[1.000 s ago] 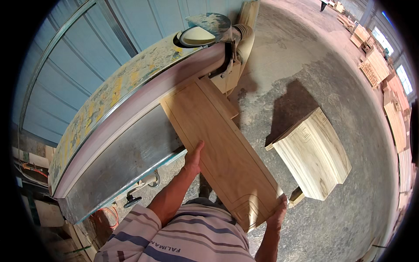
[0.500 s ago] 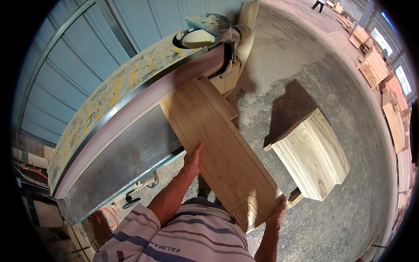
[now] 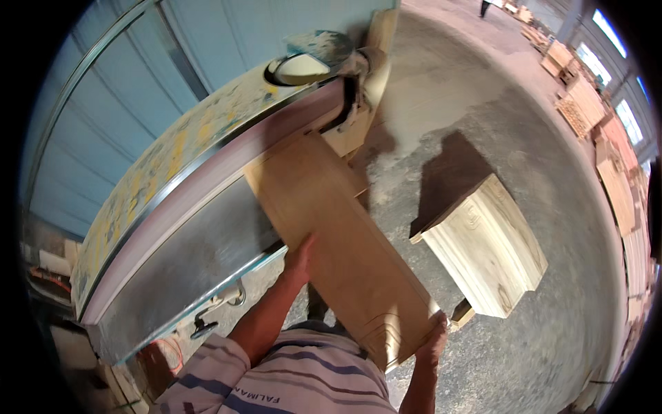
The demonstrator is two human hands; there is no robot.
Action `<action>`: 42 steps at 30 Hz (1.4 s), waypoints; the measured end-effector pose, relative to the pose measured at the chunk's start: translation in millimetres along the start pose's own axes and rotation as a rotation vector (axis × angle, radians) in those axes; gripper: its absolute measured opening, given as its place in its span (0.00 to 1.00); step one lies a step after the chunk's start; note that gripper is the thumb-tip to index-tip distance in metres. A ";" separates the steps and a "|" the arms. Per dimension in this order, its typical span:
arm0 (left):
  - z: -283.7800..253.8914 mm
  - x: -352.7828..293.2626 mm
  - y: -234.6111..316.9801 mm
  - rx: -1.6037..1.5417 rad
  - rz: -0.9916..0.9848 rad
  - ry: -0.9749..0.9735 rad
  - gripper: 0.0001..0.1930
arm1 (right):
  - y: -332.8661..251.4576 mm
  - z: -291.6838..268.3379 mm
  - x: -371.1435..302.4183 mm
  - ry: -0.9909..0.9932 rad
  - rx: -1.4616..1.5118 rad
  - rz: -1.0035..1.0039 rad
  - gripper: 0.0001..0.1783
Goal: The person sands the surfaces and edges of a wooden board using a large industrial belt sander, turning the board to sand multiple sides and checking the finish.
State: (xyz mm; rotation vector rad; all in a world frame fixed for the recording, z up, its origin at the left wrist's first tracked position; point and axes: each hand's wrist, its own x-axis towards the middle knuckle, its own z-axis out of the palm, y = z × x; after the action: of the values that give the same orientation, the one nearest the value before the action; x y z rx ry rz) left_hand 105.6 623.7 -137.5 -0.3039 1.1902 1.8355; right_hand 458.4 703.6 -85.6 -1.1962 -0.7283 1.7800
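Observation:
A long brown wooden panel (image 3: 345, 241) with a carved pattern at its near end slants across the middle of the view. Its far end lies over a metal work table (image 3: 186, 269) and meets the pinkish sanding belt (image 3: 207, 186) of a belt sander. My left hand (image 3: 301, 261) grips the panel's left edge about midway, thumb on top and fingers hidden beneath. At the near right corner my right hand (image 3: 433, 338) is closed round the panel's edge.
Several pale carved panels (image 3: 486, 245) are stacked on a low support at the right. A paint-specked cover (image 3: 165, 159) tops the sander before a blue metal wall (image 3: 110, 103). A hand crank (image 3: 205, 324) hangs under the table. Wood piles (image 3: 579, 103) stand far right.
The whole scene shifts slightly left and blurs as my head moves. Both hands keep their hold on the panel, and its far end stays at the belt.

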 end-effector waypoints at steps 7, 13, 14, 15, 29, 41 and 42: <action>-1.5 -2.9 1.6 -0.021 -0.006 -0.076 0.26 | 13.1 -21.7 13.7 0.052 0.067 0.007 0.22; -20.2 5.1 0.2 0.118 0.015 -0.192 0.29 | 8.0 -17.2 10.8 0.052 0.066 -0.030 0.22; -27.5 11.5 -1.5 0.168 0.046 -0.257 0.29 | 17.2 -29.9 13.4 0.027 -0.106 -0.032 0.23; -22.7 11.5 -2.3 0.122 0.011 -0.228 0.30 | 19.7 -32.1 14.9 0.001 -0.108 -0.071 0.23; -11.0 11.0 1.4 0.093 -0.033 -0.223 0.33 | 16.4 -19.8 16.2 0.219 0.028 -0.096 0.14; -16.5 -78.1 -39.4 0.124 -0.291 -0.189 0.28 | 23.0 -143.7 6.9 -0.054 -1.042 -0.811 0.19; -17.9 -82.6 -30.0 0.088 -0.293 -0.144 0.27 | 3.1 -132.2 -6.5 -0.030 -1.080 -0.752 0.18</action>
State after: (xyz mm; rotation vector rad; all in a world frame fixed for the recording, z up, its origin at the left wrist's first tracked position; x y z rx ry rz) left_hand 171.4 567.6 -113.8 -0.2755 1.0620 1.5212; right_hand 581.2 697.5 -134.7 -1.2487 -1.9790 0.7162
